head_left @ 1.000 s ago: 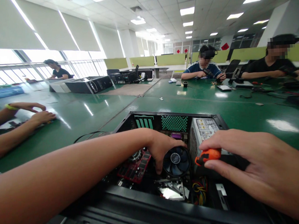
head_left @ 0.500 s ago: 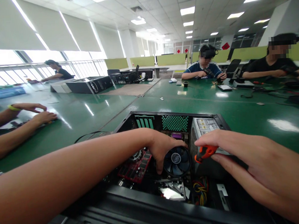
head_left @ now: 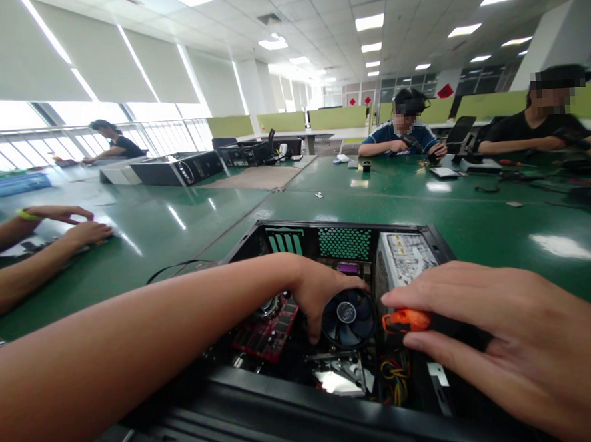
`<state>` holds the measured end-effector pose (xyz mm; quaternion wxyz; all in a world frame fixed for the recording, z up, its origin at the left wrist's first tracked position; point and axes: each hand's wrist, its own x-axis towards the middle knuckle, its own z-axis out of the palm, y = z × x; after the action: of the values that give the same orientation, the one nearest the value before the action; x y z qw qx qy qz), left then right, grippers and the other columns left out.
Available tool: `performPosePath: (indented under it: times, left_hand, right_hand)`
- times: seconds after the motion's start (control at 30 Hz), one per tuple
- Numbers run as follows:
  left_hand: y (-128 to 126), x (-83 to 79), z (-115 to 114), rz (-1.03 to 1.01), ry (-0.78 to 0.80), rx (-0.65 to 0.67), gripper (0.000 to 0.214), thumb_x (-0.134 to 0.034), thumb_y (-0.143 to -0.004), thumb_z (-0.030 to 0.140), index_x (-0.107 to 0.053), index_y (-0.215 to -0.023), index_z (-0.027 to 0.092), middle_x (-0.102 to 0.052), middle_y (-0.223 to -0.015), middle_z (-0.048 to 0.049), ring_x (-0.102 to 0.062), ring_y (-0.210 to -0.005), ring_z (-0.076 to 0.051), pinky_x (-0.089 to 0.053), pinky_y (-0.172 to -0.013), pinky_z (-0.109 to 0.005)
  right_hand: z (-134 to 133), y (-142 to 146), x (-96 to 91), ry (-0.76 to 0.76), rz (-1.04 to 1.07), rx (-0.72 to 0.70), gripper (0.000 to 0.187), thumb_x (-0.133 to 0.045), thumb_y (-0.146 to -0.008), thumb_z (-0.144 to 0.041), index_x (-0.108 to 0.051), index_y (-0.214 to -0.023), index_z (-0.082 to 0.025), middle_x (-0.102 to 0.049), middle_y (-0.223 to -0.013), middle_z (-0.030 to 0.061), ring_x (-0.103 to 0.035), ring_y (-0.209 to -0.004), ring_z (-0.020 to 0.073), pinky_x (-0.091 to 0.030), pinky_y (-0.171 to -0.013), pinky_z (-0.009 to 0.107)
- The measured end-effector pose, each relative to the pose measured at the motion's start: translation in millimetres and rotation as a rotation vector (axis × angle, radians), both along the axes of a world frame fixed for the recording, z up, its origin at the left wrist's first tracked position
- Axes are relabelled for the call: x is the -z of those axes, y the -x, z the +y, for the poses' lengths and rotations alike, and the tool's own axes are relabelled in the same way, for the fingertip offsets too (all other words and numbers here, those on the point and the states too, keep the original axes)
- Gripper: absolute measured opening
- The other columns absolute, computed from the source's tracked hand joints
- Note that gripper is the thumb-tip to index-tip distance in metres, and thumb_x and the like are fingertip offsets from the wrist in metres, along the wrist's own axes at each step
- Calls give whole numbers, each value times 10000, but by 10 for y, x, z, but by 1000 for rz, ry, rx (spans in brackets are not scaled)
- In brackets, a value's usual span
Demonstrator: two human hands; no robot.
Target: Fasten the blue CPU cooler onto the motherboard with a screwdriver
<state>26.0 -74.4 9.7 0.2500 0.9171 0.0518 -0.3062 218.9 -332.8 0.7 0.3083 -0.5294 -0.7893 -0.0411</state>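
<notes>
In the head view, a black rectangular metal computer case lies on the glossy green table with its uncovered side up, which leaves the parts inside within reach from above. The black round plastic cooling fan sits inside it, between a red rectangular circuit board on its left and the silver boxy metal power supply on its right.

The left hand grasps the fan's rim, index finger along the top and thumb down the left side, probably to keep it steady; this grip leaves the hub and blades uncovered. The left forearm crosses over the case's near left corner, the wrist bent downward.

The right hand pinches an orange-and-black stubby tool handle between thumb and fingertips, just right of the fan. So light a hold would suit twisting. Its shaft is hidden, so whether it touches anything cannot be told. The back of this hand faces up, and the wrist comes in from the right edge.
</notes>
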Motion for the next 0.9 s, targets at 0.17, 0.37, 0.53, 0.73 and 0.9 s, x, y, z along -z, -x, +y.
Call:
performPosePath:
  times: [0.17, 0.37, 0.53, 0.73, 0.9]
  left_hand:
    - [10, 47, 41, -20, 13, -2, 1440, -1058, -503, 320, -392, -1768, 142, -622, -1749, -230, -610, -1623, -427, -473, -1373, -474]
    - [20, 76, 78, -43, 25, -26, 1440, -1065, -468, 366, -439, -1746, 147, -668, -1709, -211, -649, -1578, -452, -531, -1322, -479]
    - [-11, 53, 67, -53, 3, -13, 1399, -1069, -426, 328, -512, -1705, 212, -713, -1671, -159, -690, -1521, -453, -586, -1253, -475]
    - [19, 35, 64, -35, 38, -13, 1423, -1057, -442, 315, -467, -1727, 155, -707, -1666, -179, -668, -1545, -463, -566, -1280, -471]
    - [61, 72, 91, -29, 83, 0, 1410, -1034, -536, 349, -390, -1771, 129, -657, -1731, -208, -599, -1624, -455, -486, -1361, -504]
  right_hand:
    - [-81, -44, 164, -4, 21, -10, 438, -778, -1030, -369, -837, -1464, -358, -932, -1241, 66, -887, -1210, 354, -753, -1006, 459]
    - [-103, 22, 176, -1, 30, -24, 430, -775, -1037, -390, -837, -1462, -374, -931, -1237, 59, -884, -1220, 356, -755, -995, 449]
    - [-149, 92, 124, 0, 38, -34, 424, -776, -1044, -397, -840, -1462, -388, -932, -1231, 52, -884, -1223, 357, -758, -984, 441]
    - [-119, 292, -21, -3, 32, -63, 425, -762, -1053, -336, -827, -1467, -401, -935, -1258, 30, -889, -1237, 349, -762, -970, 416]
    - [53, 488, -262, -38, -133, -140, 469, -422, -1147, -79, -562, -1512, -337, -903, -1426, -23, -885, -1228, 112, -657, -996, 131]
